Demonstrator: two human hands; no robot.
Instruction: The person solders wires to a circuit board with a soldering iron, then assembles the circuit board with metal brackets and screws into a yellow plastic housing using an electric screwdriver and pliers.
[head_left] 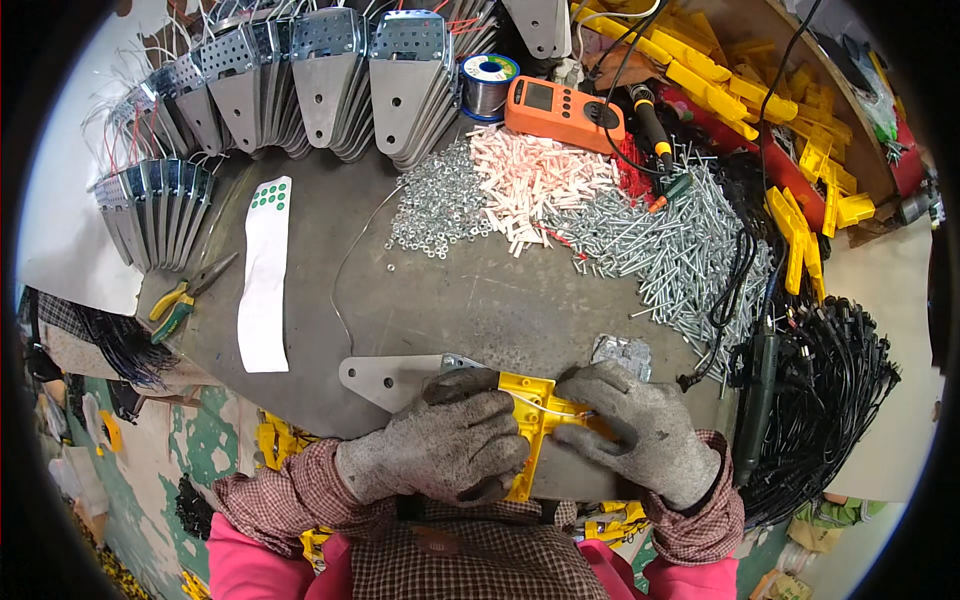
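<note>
The yellow housing [540,430] sits in the lower centre of the frame, between the two gloved hands. The left hand [440,430] closes over its left side, fingers curled, and has hold of it. The right hand [640,425] stands at its right arm, half curled, with a gap between thumb and fingers; whether it grips the housing or the wire end cannot be told. A grey metal plate [375,375] projects leftward from beneath the left hand.

The lower end of the housing lies near the front edge of the workbench [460,310]. Room for movement extends upward across the grey surface, bounded at left by a white strip [264,300] with green dots, at the top by loose nuts [437,205] and pale pink sleeves [530,180], and at upper right by a heap of screws [690,250]. A foil piece [622,353] lies just above the right hand. Bundled black cables [835,400] limit the right side.

The housing is bright yellow, with a long main bar and a side arm pointing right; its upward face shows raised ribs and round bosses. A white wire [548,409] crosses it toward the right hand. The plate has a rounded left end and two visible holes.
</note>
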